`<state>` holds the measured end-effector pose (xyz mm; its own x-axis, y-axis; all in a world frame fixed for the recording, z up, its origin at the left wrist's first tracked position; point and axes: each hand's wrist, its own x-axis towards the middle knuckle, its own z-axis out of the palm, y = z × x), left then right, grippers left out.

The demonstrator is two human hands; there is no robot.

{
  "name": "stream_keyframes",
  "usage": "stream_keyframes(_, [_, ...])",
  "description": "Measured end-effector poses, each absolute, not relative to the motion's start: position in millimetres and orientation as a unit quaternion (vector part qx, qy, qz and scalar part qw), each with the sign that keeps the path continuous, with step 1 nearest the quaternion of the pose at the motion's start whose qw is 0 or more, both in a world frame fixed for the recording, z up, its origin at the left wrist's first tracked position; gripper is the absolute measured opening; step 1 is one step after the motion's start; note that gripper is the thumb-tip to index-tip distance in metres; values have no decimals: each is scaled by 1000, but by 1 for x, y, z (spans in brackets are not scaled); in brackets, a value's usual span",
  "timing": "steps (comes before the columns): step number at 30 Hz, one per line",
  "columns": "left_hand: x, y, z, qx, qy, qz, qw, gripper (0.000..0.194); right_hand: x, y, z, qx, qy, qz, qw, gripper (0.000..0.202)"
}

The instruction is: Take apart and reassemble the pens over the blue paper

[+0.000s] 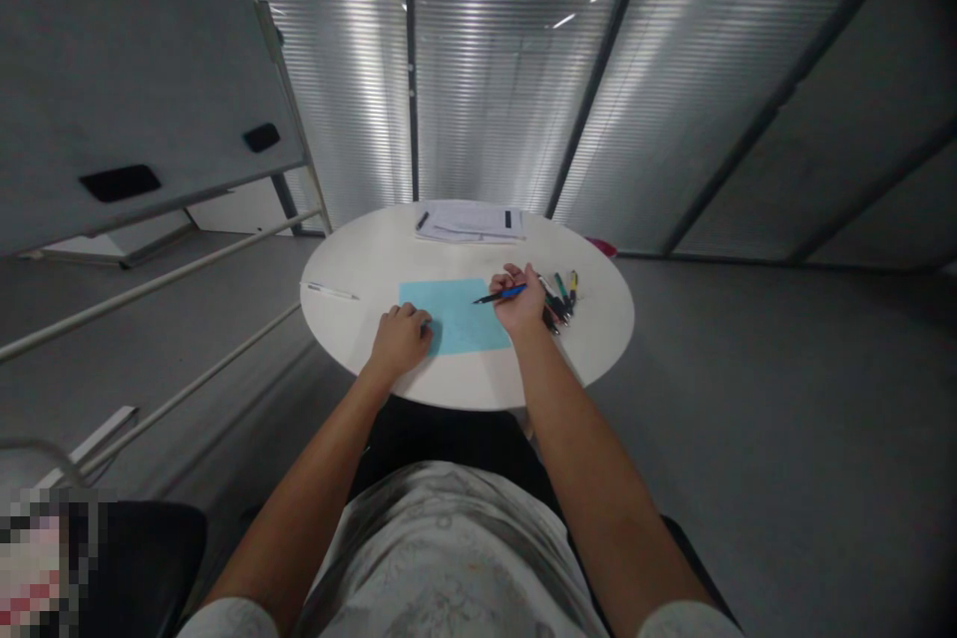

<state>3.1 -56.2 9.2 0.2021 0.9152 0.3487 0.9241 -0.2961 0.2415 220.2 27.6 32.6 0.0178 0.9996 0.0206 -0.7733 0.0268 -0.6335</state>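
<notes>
A sheet of light blue paper [468, 319] lies on the round white table [374, 259]. My right hand [521, 304] is over the sheet's right edge, palm partly turned up, closed on a blue and black pen [511, 292]. The pen's dark tip points left above the paper. At the sheet's lower left edge rests my left hand [402, 339], its fingers curled in. Whatever those fingers may hold is too small and dark to make out. Beside and partly behind my right hand lie several pens and markers [564, 294], some with green or yellow parts.
A stack of white papers [471, 222] lies at the table's far edge. A thin white pen [333, 291] is at the left. A whiteboard stand [160, 289] stands left of the table, a black chair [142, 558] at lower left. Blinds-covered glass panels [485, 70] rise behind.
</notes>
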Motion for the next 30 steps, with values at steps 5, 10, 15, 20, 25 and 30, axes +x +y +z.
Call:
stream_keyframes(5, [3, -56, 9, -776, -591, -218, 16, 31, 208, 25, 29, -318, -307, 651, 617, 54])
stream_keyframes(10, [3, -57, 9, -775, -592, -219, 17, 31, 191, 22, 21, -420, -446, 486, 624, 28])
stream_keyframes(15, [4, -56, 10, -774, -595, -216, 13, 30, 182, 15, 10, -450, -577, 459, 503, 14])
stream_keyframes(20, [4, -56, 12, -776, -594, -212, 15, 30, 183, 10, 9, -479, -680, 362, 421, 21])
stream_keyframes(25, [4, -56, 12, -771, -601, -211, 8, 29, 182, 8, 8, -489, -686, 348, 410, 25])
stream_keyframes(30, [5, -57, 12, -771, -599, -216, 5, 27, 181, 8, 8, -506, -690, 325, 402, 27])
